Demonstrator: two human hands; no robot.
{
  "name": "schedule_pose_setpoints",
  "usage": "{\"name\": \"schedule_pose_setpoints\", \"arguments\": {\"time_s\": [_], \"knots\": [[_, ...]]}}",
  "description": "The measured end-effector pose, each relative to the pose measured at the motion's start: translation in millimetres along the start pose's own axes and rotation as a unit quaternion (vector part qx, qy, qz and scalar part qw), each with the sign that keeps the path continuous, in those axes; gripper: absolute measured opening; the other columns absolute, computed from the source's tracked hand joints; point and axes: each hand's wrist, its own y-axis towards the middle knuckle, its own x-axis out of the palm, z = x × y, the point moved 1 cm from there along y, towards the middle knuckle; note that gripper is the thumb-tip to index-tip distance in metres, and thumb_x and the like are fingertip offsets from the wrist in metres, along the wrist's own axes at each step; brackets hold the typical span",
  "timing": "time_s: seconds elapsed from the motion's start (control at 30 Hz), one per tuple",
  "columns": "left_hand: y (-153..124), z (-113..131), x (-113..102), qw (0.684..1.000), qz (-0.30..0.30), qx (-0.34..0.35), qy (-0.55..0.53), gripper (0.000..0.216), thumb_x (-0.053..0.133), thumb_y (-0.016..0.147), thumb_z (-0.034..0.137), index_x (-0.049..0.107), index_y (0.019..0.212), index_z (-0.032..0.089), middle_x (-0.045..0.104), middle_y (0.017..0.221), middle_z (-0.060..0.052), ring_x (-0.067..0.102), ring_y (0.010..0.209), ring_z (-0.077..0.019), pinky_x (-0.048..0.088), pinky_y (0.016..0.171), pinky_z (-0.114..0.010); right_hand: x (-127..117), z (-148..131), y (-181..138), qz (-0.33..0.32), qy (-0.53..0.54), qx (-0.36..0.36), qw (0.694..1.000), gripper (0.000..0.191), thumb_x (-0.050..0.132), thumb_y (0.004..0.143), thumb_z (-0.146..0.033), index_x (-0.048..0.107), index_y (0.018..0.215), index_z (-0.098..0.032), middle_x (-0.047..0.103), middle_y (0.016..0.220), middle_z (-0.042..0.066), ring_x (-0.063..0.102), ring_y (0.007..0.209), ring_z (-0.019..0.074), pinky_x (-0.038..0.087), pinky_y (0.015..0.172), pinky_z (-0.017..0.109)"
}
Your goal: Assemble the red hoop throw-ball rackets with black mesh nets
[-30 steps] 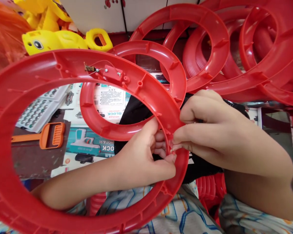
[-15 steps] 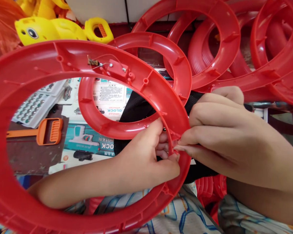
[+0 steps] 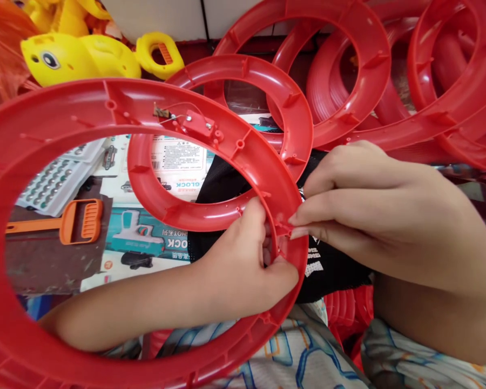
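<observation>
A large red plastic ring (image 3: pixel 85 108) fills the left and middle of the head view, held over my lap. My left hand (image 3: pixel 243 270) reaches through its opening and grips the right side of the rim, thumb on the inner edge. My right hand (image 3: pixel 368 200) comes from the right with its fingertips pinched together against the same spot on the rim; whatever they hold is too small to make out. A small red part with thin wires (image 3: pixel 194 124) sits on the ring's upper band. A smaller red ring (image 3: pixel 275 92) lies behind it.
More red rings (image 3: pixel 368 59) are stacked at the upper right. Yellow toy pieces (image 3: pixel 76 56) lie at the upper left. Printed toy boxes (image 3: pixel 154 237), an orange-handled tool (image 3: pixel 76 219) and a tray of small round cells (image 3: pixel 48 186) show through the ring. A black cloth (image 3: pixel 332 270) lies under my hands.
The big ring has shifted slightly, and my right fingertips have moved a little up along the rim. Both hands stay at the same spot on the ring.
</observation>
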Motion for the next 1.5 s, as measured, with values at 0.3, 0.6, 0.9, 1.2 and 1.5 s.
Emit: {"name": "schedule_pose_setpoints", "arguments": {"time_s": [0.3, 0.6, 0.9, 1.2, 1.5], "knots": [[-1.7, 1.5, -0.4, 0.999, -0.031, -0.031, 0.03, 0.037, 0.063, 0.074, 0.015, 0.039, 0.101, 0.024, 0.052, 0.083, 0.004, 0.058, 0.074, -0.0142, 0.05, 0.067, -0.031, 10.3, 1.4, 6.6, 0.034, 0.016, -0.022, 0.999, 0.019, 0.056, 0.096, -0.016, 0.069, 0.082, -0.017, 0.065, 0.083, 0.004, 0.056, 0.075, 0.0139, 0.046, 0.069, 0.032], [0.1, 8.2, -0.1, 0.986, -0.11, 0.038, -0.116, 0.029, 0.061, 0.09, 0.027, 0.039, 0.11, 0.024, 0.056, 0.087, 0.002, 0.054, 0.071, -0.0101, 0.047, 0.062, -0.024, 7.2, 2.7, 4.9, 0.062, 0.003, -0.009, 0.998, 0.024, 0.058, 0.096, -0.02, 0.067, 0.074, -0.016, 0.063, 0.081, 0.003, 0.056, 0.071, 0.0109, 0.047, 0.06, 0.025], [5.5, 13.7, -9.5, 0.979, -0.107, 0.102, 0.141, 0.005, 0.049, 0.094, 0.017, 0.046, 0.097, 0.02, 0.057, 0.101, -0.002, 0.054, 0.092, -0.0156, 0.047, 0.085, -0.03, 5.6, 13.3, -2.8, 0.058, -0.031, -0.064, 0.996, 0.008, 0.059, 0.095, -0.013, 0.065, 0.092, -0.017, 0.069, 0.089, 0.0, 0.063, 0.078, 0.0097, 0.051, 0.067, 0.024], [-1.7, 17.4, -12.1, 0.968, -0.179, 0.039, 0.168, 0.013, 0.048, 0.095, 0.023, 0.045, 0.107, 0.017, 0.058, 0.107, -0.006, 0.055, 0.098, -0.0197, 0.049, 0.092, -0.037, 11.5, 1.1, -2.7, 0.064, 0.043, -0.035, 0.996, 0.013, 0.053, 0.097, -0.007, 0.061, 0.092, -0.015, 0.066, 0.095, 0.0, 0.063, 0.085, 0.0082, 0.054, 0.075, 0.019], [-4.6, 2.9, -1.5, 0.981, -0.171, -0.01, -0.087, 0.039, 0.054, 0.098, 0.039, 0.034, 0.129, 0.026, 0.053, 0.083, 0.003, 0.051, 0.07, -0.0116, 0.048, 0.068, -0.026, 7.9, 10.3, 1.8, 0.028, -0.015, -0.077, 0.996, 0.023, 0.046, 0.1, -0.011, 0.065, 0.087, -0.013, 0.068, 0.093, 0.004, 0.066, 0.088, 0.0122, 0.056, 0.076, 0.023]]}}
